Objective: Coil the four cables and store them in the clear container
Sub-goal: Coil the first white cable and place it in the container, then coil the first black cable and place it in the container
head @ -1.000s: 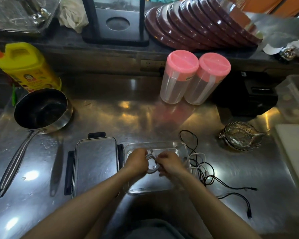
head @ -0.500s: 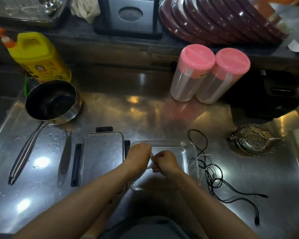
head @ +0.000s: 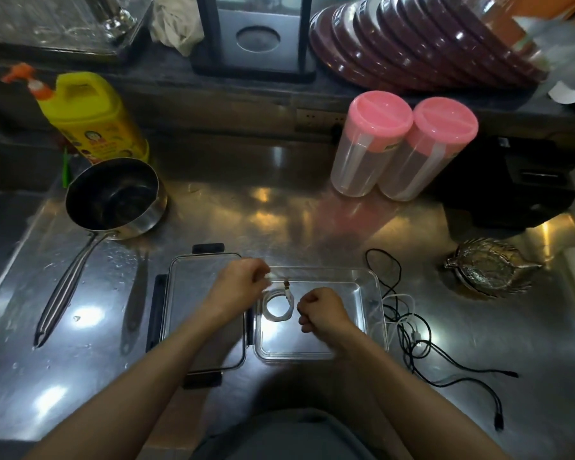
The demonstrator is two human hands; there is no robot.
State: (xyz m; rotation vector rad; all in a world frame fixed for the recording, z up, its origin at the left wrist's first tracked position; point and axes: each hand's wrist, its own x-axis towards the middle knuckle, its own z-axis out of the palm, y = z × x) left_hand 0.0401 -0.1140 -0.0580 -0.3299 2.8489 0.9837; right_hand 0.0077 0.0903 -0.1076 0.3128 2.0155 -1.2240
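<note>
A white cable [head: 278, 305] lies coiled in a ring on the left floor of the clear container [head: 375, 284], its plug end pointing up at the far side. My left hand [head: 239, 287] hovers just left of the coil with its fingers curled and nothing visible in them. My right hand [head: 326, 310] is a loose fist just right of the coil, over the container's middle, holding nothing. A tangle of loose black and white cables [head: 409, 327] lies on the steel counter right of the container, its black ends trailing to the right front.
The container's lid [head: 193, 293] lies flat to its left, under my left forearm. A saucepan [head: 113, 197] with a long handle and a yellow bottle [head: 93, 117] stand far left. Two pink-lidded jars [head: 402, 144] stand behind, a glass dish [head: 488, 267] at right.
Both hands were together on the white coil above the container. Now the coil lies on the container floor and the hands have drawn apart to either side of it.
</note>
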